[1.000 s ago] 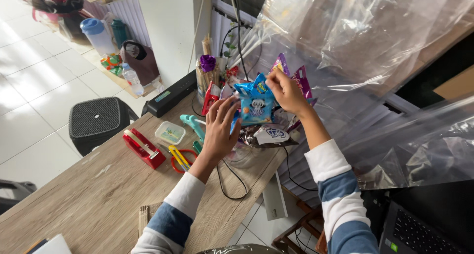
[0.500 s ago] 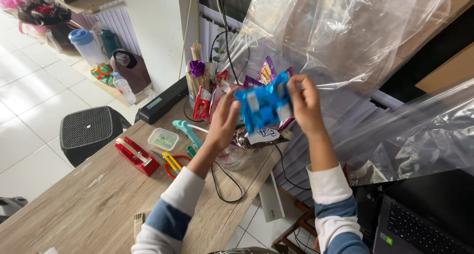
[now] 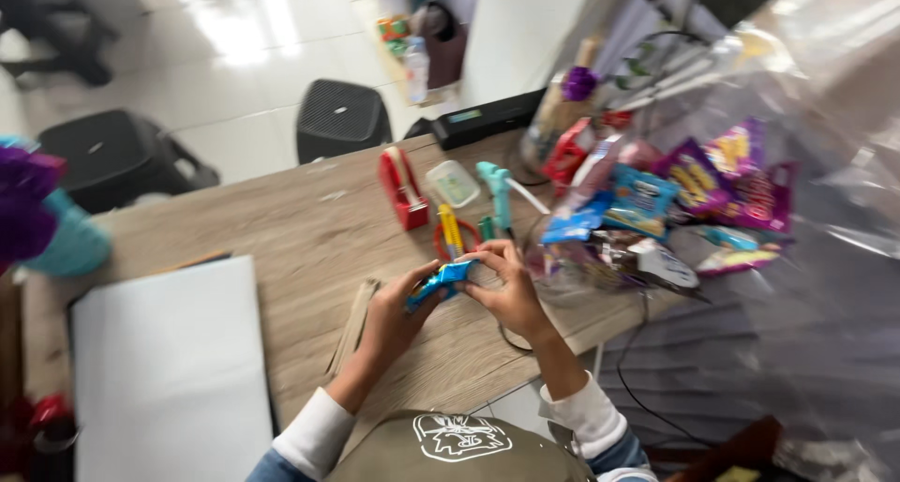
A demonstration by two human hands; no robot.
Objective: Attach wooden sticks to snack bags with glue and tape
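- Both hands grip one small blue snack packet between them, just above the wooden counter.
- The left hand pinches its lower end; the right hand closes its fingers on the upper end.
- Just beyond the hands lie red-handled scissors and a teal glue gun (the motion blurs both).
- A red tape dispenser stands farther back.
- A heap of bright snack packets sits to the right.
- A white sheet lies on the left.

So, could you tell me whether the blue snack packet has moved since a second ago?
Yes. The blue snack packet, held by both hands, has come down from beside the snack pile to just above the wooden table.
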